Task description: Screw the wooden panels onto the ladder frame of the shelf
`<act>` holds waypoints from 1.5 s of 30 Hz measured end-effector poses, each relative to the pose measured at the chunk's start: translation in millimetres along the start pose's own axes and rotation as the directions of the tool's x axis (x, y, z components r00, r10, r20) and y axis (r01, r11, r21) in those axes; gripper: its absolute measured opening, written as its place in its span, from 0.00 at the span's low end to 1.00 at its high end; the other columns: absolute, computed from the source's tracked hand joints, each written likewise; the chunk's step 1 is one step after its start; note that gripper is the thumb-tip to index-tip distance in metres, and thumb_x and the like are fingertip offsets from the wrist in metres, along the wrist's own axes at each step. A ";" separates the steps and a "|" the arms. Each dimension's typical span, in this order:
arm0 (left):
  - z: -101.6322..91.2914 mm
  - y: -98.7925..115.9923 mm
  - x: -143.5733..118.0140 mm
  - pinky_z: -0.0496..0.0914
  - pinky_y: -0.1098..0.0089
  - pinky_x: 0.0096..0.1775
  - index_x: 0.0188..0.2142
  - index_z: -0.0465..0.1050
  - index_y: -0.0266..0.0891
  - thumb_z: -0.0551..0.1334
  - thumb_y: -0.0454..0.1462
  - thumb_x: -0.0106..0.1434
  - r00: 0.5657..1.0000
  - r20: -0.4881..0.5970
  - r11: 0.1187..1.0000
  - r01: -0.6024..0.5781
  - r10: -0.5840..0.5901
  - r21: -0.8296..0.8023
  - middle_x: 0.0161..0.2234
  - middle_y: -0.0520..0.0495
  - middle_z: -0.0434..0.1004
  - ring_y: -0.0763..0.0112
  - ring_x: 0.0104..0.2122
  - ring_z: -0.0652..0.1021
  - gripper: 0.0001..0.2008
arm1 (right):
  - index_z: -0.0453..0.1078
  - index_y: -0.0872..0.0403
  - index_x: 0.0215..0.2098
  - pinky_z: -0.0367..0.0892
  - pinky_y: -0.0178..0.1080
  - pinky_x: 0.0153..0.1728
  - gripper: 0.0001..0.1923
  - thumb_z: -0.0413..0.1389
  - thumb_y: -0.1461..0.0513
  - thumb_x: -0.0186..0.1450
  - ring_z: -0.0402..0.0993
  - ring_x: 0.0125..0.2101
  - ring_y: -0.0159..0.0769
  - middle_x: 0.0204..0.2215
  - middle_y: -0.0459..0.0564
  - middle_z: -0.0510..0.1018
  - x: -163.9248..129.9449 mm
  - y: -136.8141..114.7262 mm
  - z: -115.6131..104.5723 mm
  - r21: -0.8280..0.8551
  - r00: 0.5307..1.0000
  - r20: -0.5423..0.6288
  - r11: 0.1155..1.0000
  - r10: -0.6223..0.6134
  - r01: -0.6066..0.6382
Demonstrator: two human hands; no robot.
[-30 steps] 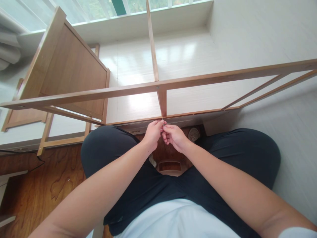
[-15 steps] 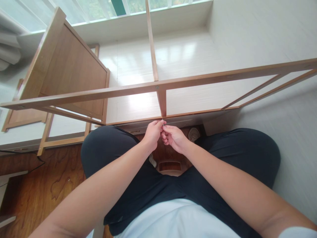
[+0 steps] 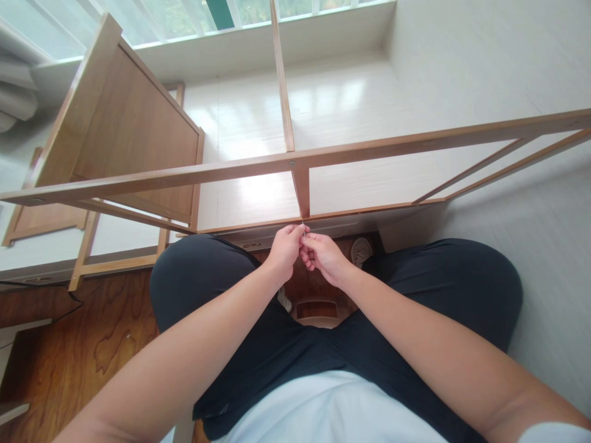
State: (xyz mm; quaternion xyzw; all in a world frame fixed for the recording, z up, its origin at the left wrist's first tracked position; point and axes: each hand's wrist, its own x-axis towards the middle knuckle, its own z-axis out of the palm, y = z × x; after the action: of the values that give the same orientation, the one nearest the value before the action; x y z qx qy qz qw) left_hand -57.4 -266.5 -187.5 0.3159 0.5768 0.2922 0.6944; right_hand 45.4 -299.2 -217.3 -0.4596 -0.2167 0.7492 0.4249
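Observation:
Close together at the lower rail of a wooden frame (image 3: 249, 165), my left hand (image 3: 285, 249) and my right hand (image 3: 323, 253) are both closed in a pinch. Between their fingertips shows a thin metal piece (image 3: 303, 229), mostly covered and too small to name exactly. It points at the joint where a short wooden crosspiece (image 3: 301, 192) meets the lower rail (image 3: 360, 213). On the upper rail, a round metal fastener (image 3: 292, 163) sits at the other end of that crosspiece.
A wooden panel (image 3: 138, 129) stands tilted at the left, with more frame parts (image 3: 120, 263) beside it. A long strip (image 3: 282, 80) runs toward the window. My knees (image 3: 203, 271) flank the hands, and a stool (image 3: 316, 320) is under me. A black cable (image 3: 69, 296) lies left.

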 end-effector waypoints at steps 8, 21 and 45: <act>0.3 -1.1 0.7 0.66 0.68 0.13 0.33 0.67 0.39 0.60 0.41 0.65 1.000 0.008 1.000 -0.012 0.012 -0.005 0.12 0.56 0.62 0.67 0.09 0.67 0.08 | 0.65 0.54 0.25 0.52 0.30 0.15 0.13 0.58 0.55 0.62 0.60 0.14 0.26 0.15 0.41 0.68 0.8 1.2 0.4 -0.026 1.000 -0.024 1.000 0.001 -0.002; 0.4 -1.6 3.2 0.66 0.68 0.14 0.33 0.68 0.38 0.59 0.40 0.65 1.000 0.008 1.000 -0.005 0.004 0.004 0.12 0.54 0.63 0.67 0.10 0.68 0.08 | 0.65 0.54 0.26 0.53 0.29 0.14 0.15 0.58 0.52 0.63 0.61 0.14 0.25 0.15 0.40 0.68 4.5 5.4 -2.2 -0.085 0.999 -0.017 0.996 -0.034 0.032; -22.0 0.7 2.0 0.60 0.78 0.24 0.39 0.76 0.36 0.67 0.47 0.52 0.989 -0.105 0.966 -0.073 0.101 0.247 0.28 0.51 0.70 0.77 0.26 0.69 0.20 | 0.59 0.52 0.20 0.52 0.31 0.15 0.23 0.52 0.52 0.71 0.58 0.11 0.26 0.10 0.37 0.58 26.1 3.0 -2.5 -0.278 0.994 -0.012 0.955 -0.111 0.104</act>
State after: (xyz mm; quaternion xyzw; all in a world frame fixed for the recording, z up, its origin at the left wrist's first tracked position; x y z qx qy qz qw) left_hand -78.8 -262.4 -191.2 0.4059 0.6334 0.2676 0.6020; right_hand 40.6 -279.1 -233.9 -0.5123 -0.3381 0.6809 0.3994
